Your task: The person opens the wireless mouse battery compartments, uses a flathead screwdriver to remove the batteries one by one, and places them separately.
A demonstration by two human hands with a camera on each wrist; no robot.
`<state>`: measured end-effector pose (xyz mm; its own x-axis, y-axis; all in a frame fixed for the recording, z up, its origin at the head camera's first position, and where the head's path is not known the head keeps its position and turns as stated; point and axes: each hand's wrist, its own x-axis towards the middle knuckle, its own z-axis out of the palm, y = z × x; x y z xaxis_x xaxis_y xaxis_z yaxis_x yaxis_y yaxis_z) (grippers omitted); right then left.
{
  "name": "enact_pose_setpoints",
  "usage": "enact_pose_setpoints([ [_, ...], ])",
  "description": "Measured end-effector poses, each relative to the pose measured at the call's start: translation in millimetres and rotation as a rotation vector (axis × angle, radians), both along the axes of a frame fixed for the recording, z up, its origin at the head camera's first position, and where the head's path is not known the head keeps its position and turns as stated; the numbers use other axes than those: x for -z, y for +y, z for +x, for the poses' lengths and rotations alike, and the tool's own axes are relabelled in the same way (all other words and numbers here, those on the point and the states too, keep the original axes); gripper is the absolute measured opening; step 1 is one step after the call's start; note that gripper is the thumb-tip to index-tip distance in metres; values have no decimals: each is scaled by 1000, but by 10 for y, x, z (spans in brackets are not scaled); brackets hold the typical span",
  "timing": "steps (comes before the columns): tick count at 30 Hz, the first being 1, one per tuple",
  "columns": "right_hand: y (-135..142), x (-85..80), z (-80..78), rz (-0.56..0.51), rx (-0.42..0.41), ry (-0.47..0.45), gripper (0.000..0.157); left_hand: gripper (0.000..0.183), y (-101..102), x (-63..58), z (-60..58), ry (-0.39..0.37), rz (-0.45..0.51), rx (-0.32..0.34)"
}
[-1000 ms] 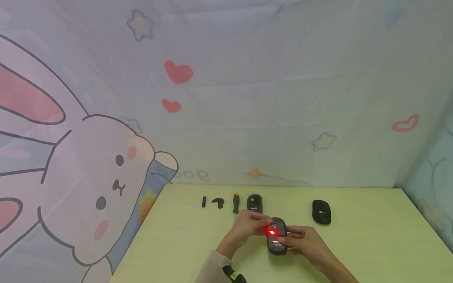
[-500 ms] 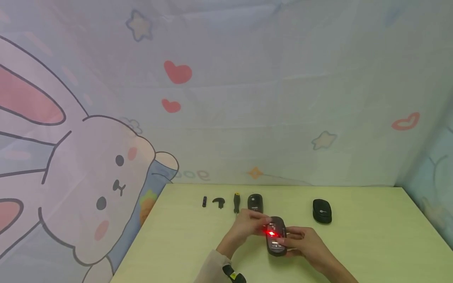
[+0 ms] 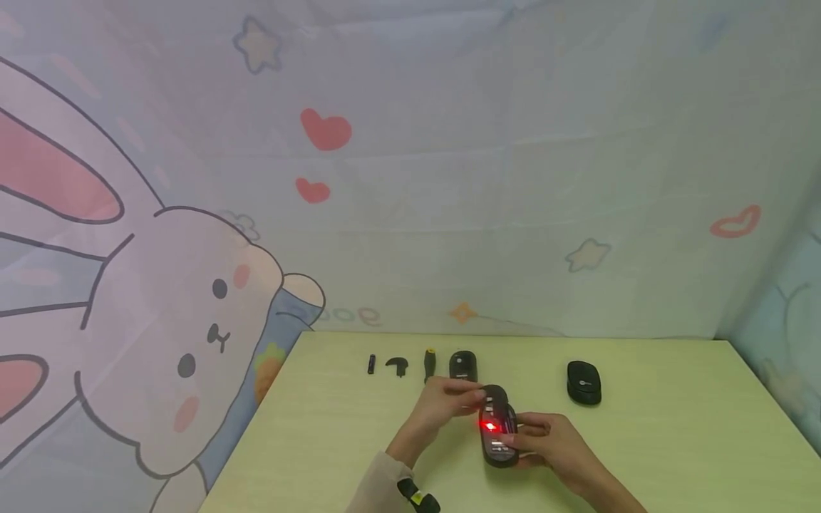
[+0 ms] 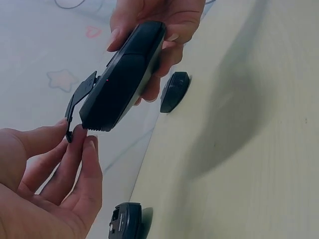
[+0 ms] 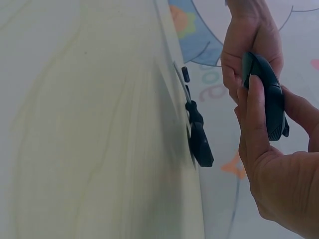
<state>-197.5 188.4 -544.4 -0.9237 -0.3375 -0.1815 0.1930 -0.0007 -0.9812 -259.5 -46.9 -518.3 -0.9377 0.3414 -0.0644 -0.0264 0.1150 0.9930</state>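
A black computer mouse [image 3: 502, 450] is held above the table with its underside up and a red light glowing on it. My right hand [image 3: 554, 443] grips it by the sides, thumb on the underside. My left hand [image 3: 439, 410] pinches one end of the mouse's thin black cover [image 4: 79, 102]. In the left wrist view that cover stands tilted off the mouse body [image 4: 122, 79], its other end close to it; whether they touch I cannot tell. From the right wrist, the mouse [image 5: 271, 102] appears edge-on, hiding most of the cover.
Along the back of the pale table [image 3: 333, 427] lie a small dark cylinder like a battery [image 3: 371, 364], a curved black piece [image 3: 398, 366], a screwdriver [image 3: 430, 363] and a second mouse [image 3: 463, 365]. Another black mouse [image 3: 584, 383] sits farther right. A printed cloth [image 3: 513, 178] hangs behind.
The cover has come away from the mouse's underside, shifting up and left with my left hand. My right hand keeps its grip, nearly still.
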Motion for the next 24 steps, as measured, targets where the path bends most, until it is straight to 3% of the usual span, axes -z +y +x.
enact_pose_setpoints([
  [13, -22, 16, 13, -12, -17, -4, 76, 29, -377, -121, -145, -53, 55, -23],
  [24, 18, 84, 12, 8, 3, -40, 79, 35, -770, -102, -210, -70, 23, -38],
])
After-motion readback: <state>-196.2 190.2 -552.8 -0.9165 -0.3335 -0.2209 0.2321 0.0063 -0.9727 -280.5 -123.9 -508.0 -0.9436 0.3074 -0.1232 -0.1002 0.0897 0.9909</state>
